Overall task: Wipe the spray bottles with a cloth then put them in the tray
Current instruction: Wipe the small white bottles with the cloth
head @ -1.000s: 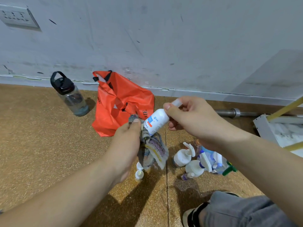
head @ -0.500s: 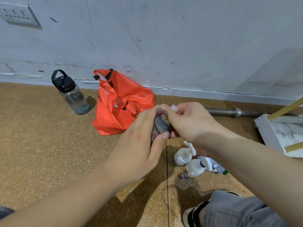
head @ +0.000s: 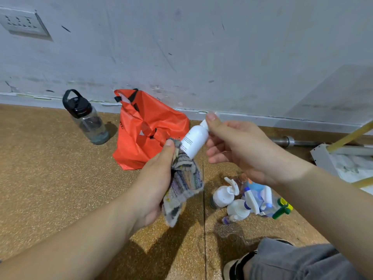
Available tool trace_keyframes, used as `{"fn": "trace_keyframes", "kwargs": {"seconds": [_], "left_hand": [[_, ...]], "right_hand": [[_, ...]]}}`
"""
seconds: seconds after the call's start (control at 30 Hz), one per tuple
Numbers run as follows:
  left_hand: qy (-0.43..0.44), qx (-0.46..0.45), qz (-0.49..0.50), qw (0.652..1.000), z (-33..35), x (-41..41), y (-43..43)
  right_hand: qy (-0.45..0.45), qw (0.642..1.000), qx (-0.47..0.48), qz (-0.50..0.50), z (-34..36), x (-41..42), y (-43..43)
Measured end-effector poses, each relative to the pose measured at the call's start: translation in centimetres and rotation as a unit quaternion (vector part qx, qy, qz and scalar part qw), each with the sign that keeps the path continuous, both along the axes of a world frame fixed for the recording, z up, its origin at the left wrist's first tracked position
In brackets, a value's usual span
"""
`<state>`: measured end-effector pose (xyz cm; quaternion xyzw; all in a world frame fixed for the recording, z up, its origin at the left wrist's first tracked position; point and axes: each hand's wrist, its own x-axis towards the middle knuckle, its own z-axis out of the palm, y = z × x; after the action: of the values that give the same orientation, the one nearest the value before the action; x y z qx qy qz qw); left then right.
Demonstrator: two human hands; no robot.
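Note:
My right hand (head: 236,146) pinches the cap end of a small white spray bottle (head: 194,141), held tilted in the air with its base pointing down-left. My left hand (head: 155,178) grips a striped multicoloured cloth (head: 184,178), whose top edge touches the bottle's lower part. The rest of the cloth hangs below my fingers. On the floor below my right wrist lies a heap of several spray bottles (head: 246,199), white and blue, one with a green trigger. The white tray (head: 323,156) shows at the right edge, partly cut off.
An orange bag (head: 145,130) sits against the wall behind my hands. A clear water bottle with a black lid (head: 86,118) stands to its left. A metal bar (head: 290,140) lies along the wall at right. My shoe and grey trouser leg (head: 282,261) are at the bottom right.
Half a second ago my left hand wrapped the cloth round the bottle. The cloth has since slid down off it, baring the white body, and the bottle has turned so its printed back faces me.

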<state>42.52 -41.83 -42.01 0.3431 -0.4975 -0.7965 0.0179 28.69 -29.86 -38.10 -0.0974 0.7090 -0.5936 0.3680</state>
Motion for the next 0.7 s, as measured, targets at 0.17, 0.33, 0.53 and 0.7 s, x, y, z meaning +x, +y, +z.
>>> {"fn": "trace_keyframes", "kwargs": {"seconds": [0.17,0.33,0.53,0.7], "left_hand": [[0.042,0.001,0.035,0.999,-1.0,0.3,-1.8],[-0.016,-0.051,-0.010,0.999,-0.8,0.2,-1.1],[-0.056,-0.102,0.080,0.990,0.6,-0.3,-0.2],[0.048,-0.258,0.109,0.959,1.1,-0.5,-0.6]], "right_hand": [[-0.010,0.994,-0.010,0.111,-0.4,0.5,0.1],[0.010,0.992,0.004,0.127,-1.0,0.9,0.1],[0.082,0.988,0.071,0.114,-1.2,1.4,0.2],[0.101,0.981,0.103,0.129,-1.5,2.0,0.0]]}}
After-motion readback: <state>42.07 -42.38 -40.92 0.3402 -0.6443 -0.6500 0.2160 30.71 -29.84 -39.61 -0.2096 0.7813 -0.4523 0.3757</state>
